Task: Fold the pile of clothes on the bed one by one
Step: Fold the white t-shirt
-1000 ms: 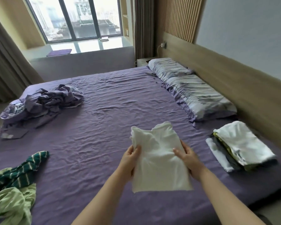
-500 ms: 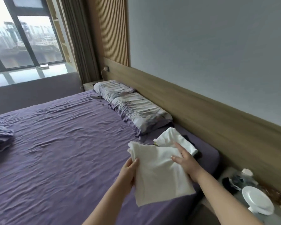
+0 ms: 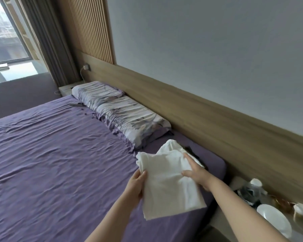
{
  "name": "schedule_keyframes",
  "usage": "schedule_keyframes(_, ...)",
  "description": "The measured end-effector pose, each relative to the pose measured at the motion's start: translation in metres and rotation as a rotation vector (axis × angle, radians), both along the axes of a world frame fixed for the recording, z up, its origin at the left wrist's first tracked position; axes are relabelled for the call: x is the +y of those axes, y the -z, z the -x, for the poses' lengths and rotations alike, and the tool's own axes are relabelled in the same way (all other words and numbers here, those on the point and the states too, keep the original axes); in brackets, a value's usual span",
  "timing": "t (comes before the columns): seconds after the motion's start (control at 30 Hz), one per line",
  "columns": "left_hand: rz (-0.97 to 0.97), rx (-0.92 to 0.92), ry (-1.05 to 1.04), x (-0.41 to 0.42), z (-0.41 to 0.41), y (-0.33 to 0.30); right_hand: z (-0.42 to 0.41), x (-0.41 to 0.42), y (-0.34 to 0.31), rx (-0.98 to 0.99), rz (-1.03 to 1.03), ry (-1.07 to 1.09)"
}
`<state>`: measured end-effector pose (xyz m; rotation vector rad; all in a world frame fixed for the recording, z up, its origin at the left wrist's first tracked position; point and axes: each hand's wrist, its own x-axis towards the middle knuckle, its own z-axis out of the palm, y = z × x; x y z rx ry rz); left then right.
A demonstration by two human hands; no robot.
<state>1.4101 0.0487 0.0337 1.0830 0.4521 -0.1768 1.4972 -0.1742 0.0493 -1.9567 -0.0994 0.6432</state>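
Observation:
A folded white garment (image 3: 166,187) is held above the purple bed (image 3: 51,163) near its right edge. My left hand (image 3: 136,185) grips its left edge, thumb on top. My right hand (image 3: 197,172) holds its right side, fingers spread across the cloth. Just behind it lies the stack of folded clothes (image 3: 172,146), white on top, with dark cloth showing at its right side. The folded garment partly covers that stack. The unfolded pile is out of view.
Two pillows (image 3: 122,112) lie along the wooden headboard (image 3: 217,126). A bedside surface at the right holds a white round object (image 3: 274,219), a clear bottle (image 3: 251,190) and small items. A window and curtain stand at the far left.
The view has swung right, away from the unfolded pile. Both hands carried the folded white garment toward the stack near the headboard, and it now overlaps that stack.

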Motion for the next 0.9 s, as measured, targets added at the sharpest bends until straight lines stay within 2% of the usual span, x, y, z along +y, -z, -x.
schedule_keyframes(0.33,0.041,0.1,-0.093,-0.023,-0.098,0.046,-0.117,-0.012,0.036,0.131,0.017,0.021)
schedule_keyframes(0.43,0.064,0.166,-0.157,-0.037,-0.132,0.068,-0.163,-0.02,0.048,0.178,0.027,-0.061)
schedule_keyframes(0.57,0.085,0.224,-0.207,-0.052,-0.169,0.093,-0.222,-0.023,0.068,0.149,0.059,-0.237)
schedule_keyframes(0.67,0.086,0.287,-0.252,-0.061,-0.189,0.109,-0.253,-0.026,0.086,0.167,0.119,-0.272)
schedule_keyframes(0.9,0.02,0.479,-0.176,-0.089,-0.204,0.139,-0.28,-0.031,0.127,0.112,0.284,-0.426)
